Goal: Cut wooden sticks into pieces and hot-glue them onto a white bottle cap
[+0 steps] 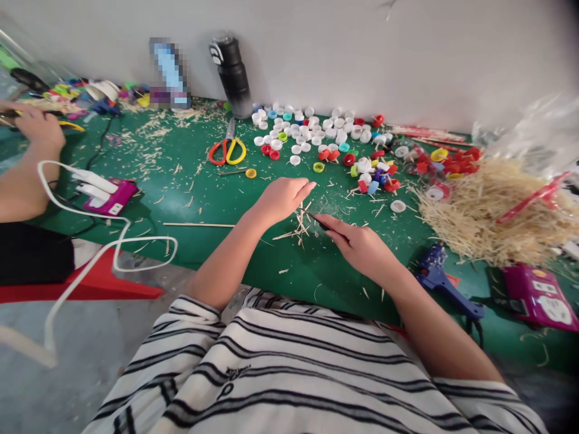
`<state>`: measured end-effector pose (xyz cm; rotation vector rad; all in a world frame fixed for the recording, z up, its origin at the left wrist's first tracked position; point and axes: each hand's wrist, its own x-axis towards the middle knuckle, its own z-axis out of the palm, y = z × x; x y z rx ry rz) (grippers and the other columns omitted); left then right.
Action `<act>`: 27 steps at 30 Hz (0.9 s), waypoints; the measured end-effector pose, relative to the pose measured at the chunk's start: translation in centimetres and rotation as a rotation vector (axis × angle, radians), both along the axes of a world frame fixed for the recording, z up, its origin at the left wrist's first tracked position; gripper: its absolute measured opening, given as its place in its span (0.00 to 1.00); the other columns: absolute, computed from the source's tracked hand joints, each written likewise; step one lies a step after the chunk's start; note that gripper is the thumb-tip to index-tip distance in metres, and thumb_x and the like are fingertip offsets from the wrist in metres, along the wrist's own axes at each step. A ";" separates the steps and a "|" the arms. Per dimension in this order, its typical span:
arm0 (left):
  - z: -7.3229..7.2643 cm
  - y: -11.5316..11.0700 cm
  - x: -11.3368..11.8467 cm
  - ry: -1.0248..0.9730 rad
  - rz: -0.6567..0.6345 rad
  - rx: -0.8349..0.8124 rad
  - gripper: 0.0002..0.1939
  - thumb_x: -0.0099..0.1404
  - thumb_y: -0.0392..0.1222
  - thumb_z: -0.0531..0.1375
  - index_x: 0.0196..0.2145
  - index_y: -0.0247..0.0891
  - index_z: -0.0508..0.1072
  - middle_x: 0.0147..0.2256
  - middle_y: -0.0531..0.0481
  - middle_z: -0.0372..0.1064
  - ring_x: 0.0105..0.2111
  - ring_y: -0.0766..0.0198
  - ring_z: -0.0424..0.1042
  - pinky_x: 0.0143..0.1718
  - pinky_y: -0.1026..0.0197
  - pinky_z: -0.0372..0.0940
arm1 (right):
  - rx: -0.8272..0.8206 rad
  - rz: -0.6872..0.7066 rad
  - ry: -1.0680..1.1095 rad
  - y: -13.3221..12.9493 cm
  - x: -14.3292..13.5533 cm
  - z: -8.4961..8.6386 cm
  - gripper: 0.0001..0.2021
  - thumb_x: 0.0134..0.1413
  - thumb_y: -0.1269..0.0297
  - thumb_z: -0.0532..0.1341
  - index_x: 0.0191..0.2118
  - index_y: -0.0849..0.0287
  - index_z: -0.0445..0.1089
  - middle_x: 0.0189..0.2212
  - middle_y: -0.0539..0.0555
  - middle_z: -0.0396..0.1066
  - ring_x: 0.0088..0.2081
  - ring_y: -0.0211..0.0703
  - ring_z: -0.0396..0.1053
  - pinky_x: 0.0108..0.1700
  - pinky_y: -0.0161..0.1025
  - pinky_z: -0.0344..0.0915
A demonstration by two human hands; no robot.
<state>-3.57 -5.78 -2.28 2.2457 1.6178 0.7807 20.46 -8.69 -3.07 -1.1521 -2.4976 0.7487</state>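
Striped white-and-black cloth, the wearer's shirt, fills the nearest edge at 6 o'clock. Beyond it spreads a green desk. At 3 o'clock sits a magenta unit; at 2 o'clock, a blue glue gun.

Ahead at 12 o'clock, the right hand has a narrow grip around a slim dark tool, apparently a knife, its tip toward the left hand. That hand arches over loose wooden slivers; its grip is hidden, so what it holds cannot be told. At 11 o'clock lies a thin stick, with scissors farther out. Bottle caps scatter at 12 o'clock, near a tall black bottle.

With the tip so near the left hand, a slip could cut a finger; a brushing wrist could scatter the slivers.

Shirt lettering appears upside down, unreadable; the unit's pale labels are too blurred to read.
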 end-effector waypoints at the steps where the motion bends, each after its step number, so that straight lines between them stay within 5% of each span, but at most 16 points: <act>1: -0.1 0.0 0.0 0.002 0.002 0.008 0.22 0.76 0.49 0.48 0.23 0.41 0.54 0.19 0.55 0.54 0.19 0.68 0.53 0.24 0.58 0.46 | 0.001 -0.003 0.004 0.0 0.0 0.0 0.23 0.71 0.59 0.51 0.67 0.44 0.64 0.45 0.49 0.81 0.33 0.44 0.78 0.36 0.40 0.71; 15: -0.6 0.2 0.1 0.005 0.033 0.111 0.26 0.74 0.51 0.50 0.20 0.40 0.50 0.16 0.56 0.47 0.18 0.69 0.48 0.24 0.58 0.43 | -0.001 -0.030 0.032 0.0 -0.1 0.0 0.23 0.71 0.57 0.51 0.67 0.44 0.65 0.33 0.48 0.80 0.22 0.40 0.69 0.30 0.39 0.68; 27: -0.6 0.2 0.6 0.047 0.025 0.146 0.27 0.75 0.52 0.49 0.19 0.40 0.53 0.17 0.55 0.52 0.19 0.67 0.52 0.24 0.58 0.45 | -0.061 -0.029 0.018 0.0 -0.4 0.3 0.24 0.70 0.56 0.50 0.68 0.44 0.64 0.36 0.49 0.80 0.24 0.41 0.70 0.33 0.41 0.71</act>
